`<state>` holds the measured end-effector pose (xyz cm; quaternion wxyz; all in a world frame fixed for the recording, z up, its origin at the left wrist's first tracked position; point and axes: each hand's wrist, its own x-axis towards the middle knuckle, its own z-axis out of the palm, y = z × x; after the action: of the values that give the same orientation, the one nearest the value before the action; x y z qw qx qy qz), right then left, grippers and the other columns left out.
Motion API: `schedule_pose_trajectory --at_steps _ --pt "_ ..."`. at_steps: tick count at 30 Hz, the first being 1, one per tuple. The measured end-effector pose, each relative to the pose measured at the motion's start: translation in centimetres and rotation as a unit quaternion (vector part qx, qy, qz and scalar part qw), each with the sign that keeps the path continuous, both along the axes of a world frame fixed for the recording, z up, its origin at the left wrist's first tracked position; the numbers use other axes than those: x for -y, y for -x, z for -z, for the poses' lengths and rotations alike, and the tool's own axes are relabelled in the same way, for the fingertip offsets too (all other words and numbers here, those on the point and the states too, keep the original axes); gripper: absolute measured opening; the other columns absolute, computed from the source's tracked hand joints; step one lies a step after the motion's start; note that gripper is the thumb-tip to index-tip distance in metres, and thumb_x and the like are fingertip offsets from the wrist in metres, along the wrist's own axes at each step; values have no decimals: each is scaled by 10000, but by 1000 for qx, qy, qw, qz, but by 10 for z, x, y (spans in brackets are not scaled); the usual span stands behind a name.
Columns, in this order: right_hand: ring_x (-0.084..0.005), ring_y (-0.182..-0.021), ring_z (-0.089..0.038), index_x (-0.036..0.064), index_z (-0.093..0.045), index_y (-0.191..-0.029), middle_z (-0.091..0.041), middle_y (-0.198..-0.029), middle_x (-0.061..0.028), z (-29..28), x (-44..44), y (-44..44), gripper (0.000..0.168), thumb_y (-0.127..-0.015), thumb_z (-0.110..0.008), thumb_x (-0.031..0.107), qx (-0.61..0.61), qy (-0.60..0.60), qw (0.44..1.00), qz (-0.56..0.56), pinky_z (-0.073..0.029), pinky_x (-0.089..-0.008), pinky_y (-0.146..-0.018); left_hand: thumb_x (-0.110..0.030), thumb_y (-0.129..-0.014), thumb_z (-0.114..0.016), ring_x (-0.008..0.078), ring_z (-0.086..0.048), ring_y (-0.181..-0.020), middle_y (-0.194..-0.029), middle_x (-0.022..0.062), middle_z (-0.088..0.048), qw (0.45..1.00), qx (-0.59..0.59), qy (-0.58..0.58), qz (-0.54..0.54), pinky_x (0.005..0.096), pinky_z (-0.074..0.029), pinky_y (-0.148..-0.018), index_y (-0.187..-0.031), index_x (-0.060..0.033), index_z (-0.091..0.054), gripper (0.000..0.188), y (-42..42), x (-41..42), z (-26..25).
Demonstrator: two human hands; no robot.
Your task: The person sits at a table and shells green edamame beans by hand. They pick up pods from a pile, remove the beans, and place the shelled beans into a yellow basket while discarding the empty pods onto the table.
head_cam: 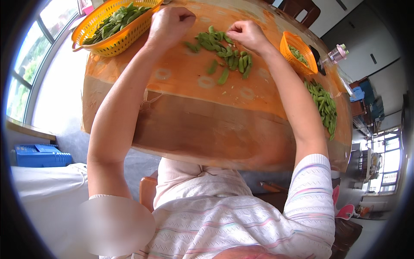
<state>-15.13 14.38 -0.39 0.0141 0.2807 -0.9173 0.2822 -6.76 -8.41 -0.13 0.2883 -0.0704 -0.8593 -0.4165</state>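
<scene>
My left hand [176,22] is raised beside the large orange plastic basket [129,40], its fingers curled; whether something is between them cannot be told. Green bean pods [118,22] fill much of that basket. My right hand [247,34] is above the right edge of a loose heap of green pods [210,40], thumb and fingers drawn together at a pod's end; a firm hold cannot be made out. More plump pods [241,61] lie nearer me on the orange patterned table cover [184,81]. Right of my right forearm stands a small orange basket [297,64] holding shelled green beans or pods.
A long pile of pods [325,106] lies near the table's right edge. Behind the small basket are a black phone-like object [317,60] and a clear bottle with a pink cap [338,53]. A brown chair [299,11] stands beyond the table.
</scene>
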Motion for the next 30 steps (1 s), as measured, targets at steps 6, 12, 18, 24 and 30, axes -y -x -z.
schedule_pose_trajectory --at_steps 6,12,18,24,30 --pt "-227 -832 -606 84 -655 -813 -650 -892 -65 -2 63 22 299 -703 -684 360 -27 -192 975 106 -475 -364 -753 -183 -709 -559 266 -615 -661 -710 107 -640 998 -43 52 -12 340 -496 -665 -771 -70 -676 174 -1 -4 3" --pt "-158 -648 -595 64 -628 -778 -637 -788 -54 6 58 38 270 -737 -678 326 36 -109 991 63 -482 -315 -572 -207 -714 -599 237 -606 -627 -680 112 -632 998 3 60 27 324 -495 -643 -803 -58 -672 188 2 -6 5" --pt "-57 -541 -514 23 -608 -845 -609 -701 -9 -15 43 -34 130 -826 -624 151 257 295 919 -42 -390 -191 -446 -229 -762 -650 118 -623 -634 -794 90 -651 946 196 -186 181 247 -498 -550 -1025 27 -613 369 -9 -13 0" --pt "-54 -552 -512 31 -617 -868 -607 -704 -8 -12 30 -52 126 -834 -624 152 267 422 864 -68 -403 -179 -466 -169 -782 -629 112 -621 -630 -759 75 -651 931 179 -238 211 237 -479 -511 -983 62 -605 307 -19 -25 -6" --pt "-51 -549 -503 34 -615 -847 -601 -698 -4 -9 35 -63 140 -822 -642 169 231 447 863 -39 -404 -184 -470 -155 -790 -641 84 -606 -615 -779 54 -657 933 182 -249 185 243 -466 -503 -968 31 -616 259 -20 -27 -7"
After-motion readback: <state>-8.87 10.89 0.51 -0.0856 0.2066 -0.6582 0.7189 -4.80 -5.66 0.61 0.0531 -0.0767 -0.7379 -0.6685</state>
